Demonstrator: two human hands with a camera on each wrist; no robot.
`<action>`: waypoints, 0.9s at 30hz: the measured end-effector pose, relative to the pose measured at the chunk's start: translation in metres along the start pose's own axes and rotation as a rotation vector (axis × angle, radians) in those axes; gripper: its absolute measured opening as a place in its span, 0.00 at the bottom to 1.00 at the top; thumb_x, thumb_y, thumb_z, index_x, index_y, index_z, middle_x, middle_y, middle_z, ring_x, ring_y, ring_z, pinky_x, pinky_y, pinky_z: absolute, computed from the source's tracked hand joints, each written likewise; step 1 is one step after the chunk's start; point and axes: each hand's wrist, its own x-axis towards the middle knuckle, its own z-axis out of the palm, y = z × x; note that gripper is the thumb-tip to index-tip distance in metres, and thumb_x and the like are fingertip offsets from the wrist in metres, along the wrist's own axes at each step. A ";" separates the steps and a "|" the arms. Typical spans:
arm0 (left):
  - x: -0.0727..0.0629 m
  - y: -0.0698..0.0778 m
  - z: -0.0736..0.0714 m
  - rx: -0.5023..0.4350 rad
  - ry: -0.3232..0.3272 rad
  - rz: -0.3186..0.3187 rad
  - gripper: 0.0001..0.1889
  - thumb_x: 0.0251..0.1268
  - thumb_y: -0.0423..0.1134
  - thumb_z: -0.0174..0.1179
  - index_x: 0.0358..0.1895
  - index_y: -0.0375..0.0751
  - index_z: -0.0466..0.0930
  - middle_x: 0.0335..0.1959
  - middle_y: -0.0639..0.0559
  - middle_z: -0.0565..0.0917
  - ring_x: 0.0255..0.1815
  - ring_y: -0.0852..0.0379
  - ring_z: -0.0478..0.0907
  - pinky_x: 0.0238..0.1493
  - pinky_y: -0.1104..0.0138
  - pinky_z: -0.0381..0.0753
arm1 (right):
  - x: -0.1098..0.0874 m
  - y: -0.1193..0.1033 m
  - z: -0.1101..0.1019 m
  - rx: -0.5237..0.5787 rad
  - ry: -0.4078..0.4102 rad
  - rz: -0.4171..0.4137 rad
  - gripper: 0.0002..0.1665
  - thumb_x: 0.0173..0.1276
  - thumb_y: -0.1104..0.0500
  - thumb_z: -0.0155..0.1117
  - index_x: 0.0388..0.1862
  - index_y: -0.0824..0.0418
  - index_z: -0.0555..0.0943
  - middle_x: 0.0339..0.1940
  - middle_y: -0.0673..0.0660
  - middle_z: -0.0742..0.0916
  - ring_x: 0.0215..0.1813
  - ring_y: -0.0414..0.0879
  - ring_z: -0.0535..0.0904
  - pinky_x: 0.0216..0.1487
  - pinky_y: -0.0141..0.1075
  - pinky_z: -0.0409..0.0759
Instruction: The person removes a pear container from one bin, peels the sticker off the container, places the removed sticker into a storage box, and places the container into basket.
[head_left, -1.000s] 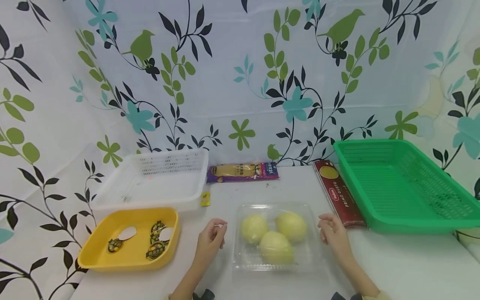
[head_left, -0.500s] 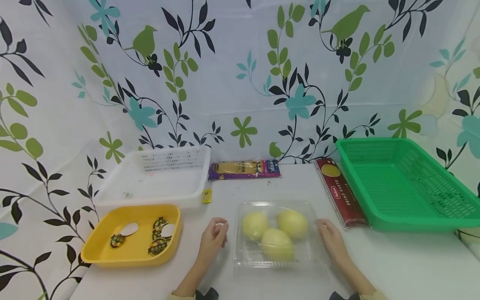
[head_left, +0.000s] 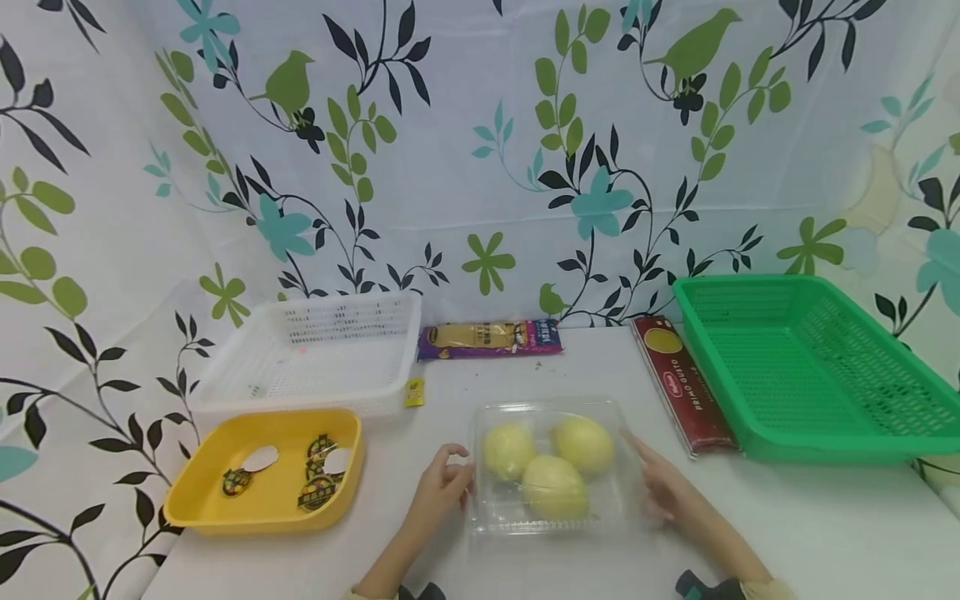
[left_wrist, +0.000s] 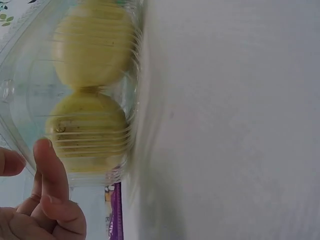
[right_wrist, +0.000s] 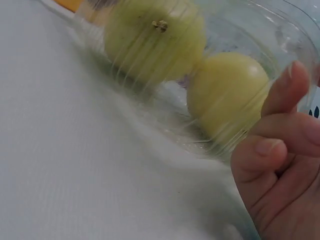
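A clear plastic box [head_left: 483, 512] with a ribbed wall stands on the white table, holding 3 round yellow-green fruits [head_left: 555, 492]. At its left side is my left hand [head_left: 444, 487], fingers loosely bent, fingertips right at the wall. In the left wrist view that hand [left_wrist: 55, 205] has one finger stretched toward the box near a fruit [left_wrist: 89, 127]. My right hand [head_left: 663, 483] lies along the opposite side, its fingertips at the upper right edge. The right wrist view shows its bent fingers [right_wrist: 262, 150] up against the box wall, overlapping a fruit [right_wrist: 227, 95].
Left of the box are a yellow tray [head_left: 247, 512] with labels in it and a white basket [head_left: 352, 308]. A purple packet [head_left: 487, 340] lies behind. To the right are a red packet [head_left: 686, 387] and a green basket [head_left: 840, 446].
My left hand has moved right and up to the box's left side. My right hand first reached the right edge, then turned further in along that side. The box barely moves.
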 end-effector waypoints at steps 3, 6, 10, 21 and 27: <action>0.001 0.003 -0.001 0.030 -0.008 -0.021 0.17 0.62 0.34 0.50 0.53 0.33 0.64 0.21 0.50 0.77 0.17 0.52 0.72 0.20 0.68 0.72 | -0.001 0.000 -0.003 0.088 -0.054 0.001 0.35 0.68 0.71 0.27 0.72 0.50 0.44 0.22 0.45 0.78 0.15 0.35 0.65 0.10 0.39 0.47; 0.001 0.006 -0.003 0.041 0.007 -0.038 0.21 0.59 0.31 0.51 0.56 0.32 0.64 0.21 0.51 0.76 0.17 0.56 0.71 0.20 0.69 0.71 | -0.001 -0.001 -0.003 0.073 -0.066 0.006 0.37 0.65 0.73 0.30 0.71 0.54 0.39 0.22 0.46 0.79 0.16 0.34 0.68 0.09 0.36 0.52; 0.001 0.008 -0.005 0.010 0.007 -0.040 0.24 0.57 0.29 0.50 0.59 0.29 0.62 0.22 0.51 0.75 0.17 0.59 0.69 0.19 0.70 0.70 | -0.001 -0.005 -0.001 0.039 -0.054 0.080 0.38 0.65 0.72 0.33 0.68 0.60 0.29 0.22 0.46 0.77 0.19 0.35 0.71 0.13 0.28 0.66; -0.002 0.002 -0.023 -0.139 -0.312 -0.253 0.40 0.52 0.36 0.54 0.70 0.48 0.48 0.10 0.57 0.65 0.08 0.63 0.54 0.12 0.72 0.56 | -0.008 -0.007 -0.004 0.053 -0.074 0.108 0.36 0.67 0.72 0.34 0.67 0.59 0.31 0.21 0.48 0.78 0.20 0.36 0.73 0.19 0.26 0.72; -0.005 0.001 -0.024 -0.119 -0.362 -0.244 0.43 0.50 0.36 0.55 0.71 0.49 0.42 0.08 0.58 0.63 0.07 0.63 0.54 0.11 0.72 0.55 | -0.007 -0.010 -0.006 0.055 -0.062 0.301 0.45 0.64 0.72 0.39 0.68 0.50 0.27 0.34 0.59 0.80 0.23 0.43 0.76 0.24 0.35 0.76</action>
